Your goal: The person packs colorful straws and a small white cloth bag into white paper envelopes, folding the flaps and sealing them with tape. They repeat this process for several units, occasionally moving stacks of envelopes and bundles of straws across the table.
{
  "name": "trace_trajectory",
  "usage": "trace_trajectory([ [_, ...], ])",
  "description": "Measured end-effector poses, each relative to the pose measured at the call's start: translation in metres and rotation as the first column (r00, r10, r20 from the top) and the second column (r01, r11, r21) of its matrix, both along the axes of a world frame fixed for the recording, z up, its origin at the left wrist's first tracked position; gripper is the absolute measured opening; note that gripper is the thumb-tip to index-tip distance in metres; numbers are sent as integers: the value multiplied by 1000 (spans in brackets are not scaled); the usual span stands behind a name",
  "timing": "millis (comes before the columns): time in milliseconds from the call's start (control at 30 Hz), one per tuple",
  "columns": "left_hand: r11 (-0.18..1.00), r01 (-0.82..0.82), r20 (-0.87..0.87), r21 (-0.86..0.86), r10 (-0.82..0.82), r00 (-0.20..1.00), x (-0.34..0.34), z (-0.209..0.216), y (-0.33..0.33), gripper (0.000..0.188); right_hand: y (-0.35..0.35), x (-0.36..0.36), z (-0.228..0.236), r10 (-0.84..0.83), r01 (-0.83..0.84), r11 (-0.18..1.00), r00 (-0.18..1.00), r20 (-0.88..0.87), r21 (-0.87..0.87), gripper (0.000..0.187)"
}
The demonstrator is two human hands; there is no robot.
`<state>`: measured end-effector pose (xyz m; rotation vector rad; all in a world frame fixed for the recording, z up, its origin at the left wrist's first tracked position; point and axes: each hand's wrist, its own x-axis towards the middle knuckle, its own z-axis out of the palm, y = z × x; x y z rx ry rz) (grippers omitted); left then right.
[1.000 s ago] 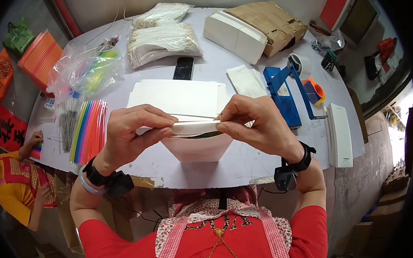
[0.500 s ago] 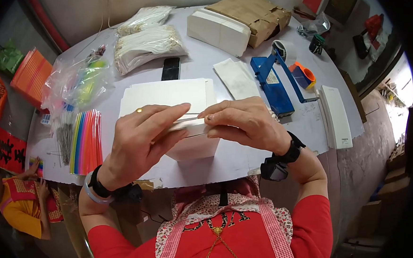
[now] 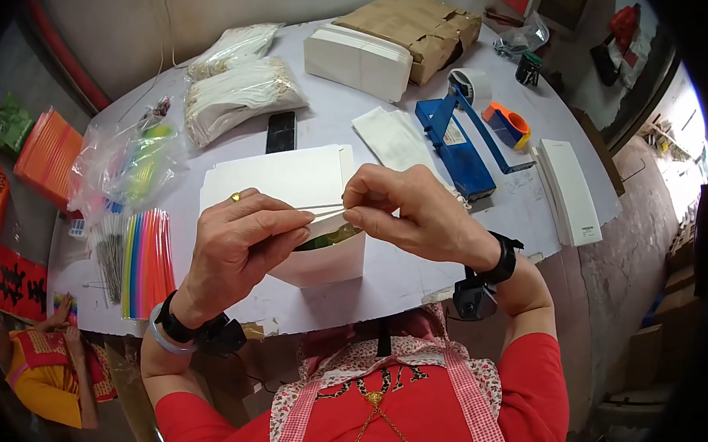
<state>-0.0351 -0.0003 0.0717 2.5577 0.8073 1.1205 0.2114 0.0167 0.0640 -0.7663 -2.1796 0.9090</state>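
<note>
In front of me at the table's near edge stands an upright white cardboard box [image 3: 319,269], its top partly open. Something green and yellowish [image 3: 333,237] shows inside it, too covered to name. My left hand [image 3: 243,247] pinches the box's white top flap at its left end. At the other end, my right hand [image 3: 415,213] has thumb and fingers pressed together on the same flap edge. Behind the box lie flat white cardboard pieces [image 3: 272,175], partly hidden by my hands.
Left are colourful plastic strips [image 3: 149,261], thin wires [image 3: 109,246] and a clear bag [image 3: 106,161]. A phone [image 3: 281,132], bagged white items [image 3: 240,92], white cards [image 3: 355,63] and a brown parcel [image 3: 415,22] lie farther back. Right are a blue tape dispenser [image 3: 455,154] and long white boxes [image 3: 568,194].
The box's mouth has come open at the front, showing the green contents. My right hand's fingers have drawn into a tighter pinch on the flap. The view has shifted slightly.
</note>
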Motion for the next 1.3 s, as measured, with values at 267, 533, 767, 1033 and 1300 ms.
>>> trace_trajectory([
  [267, 987, 28, 108, -161, -11, 994, -5, -7, 8, 17, -8, -1, -30, -51, 70, 986, 991, -126, 151, 36],
  [533, 955, 95, 154, -280, -53, 987, -6, -8, 15, 14, 8, -5, -34, 22, -34, 999, 923, -385, -23, 19],
  [767, 958, 99, 154, -268, -59, 986, -6, -9, 15, 14, -4, -4, -17, -96, 124, 976, 983, -159, 180, 13],
  [1033, 958, 134, 168, -255, -93, 981, -5, -10, 20, 16, -5, -9, -30, -136, 194, 914, 974, -183, 356, 18],
  [1300, 939, 211, 189, -271, -163, 968, -5, -9, 21, 17, -10, -4, -25, -82, 137, 891, 986, -145, 432, 25],
])
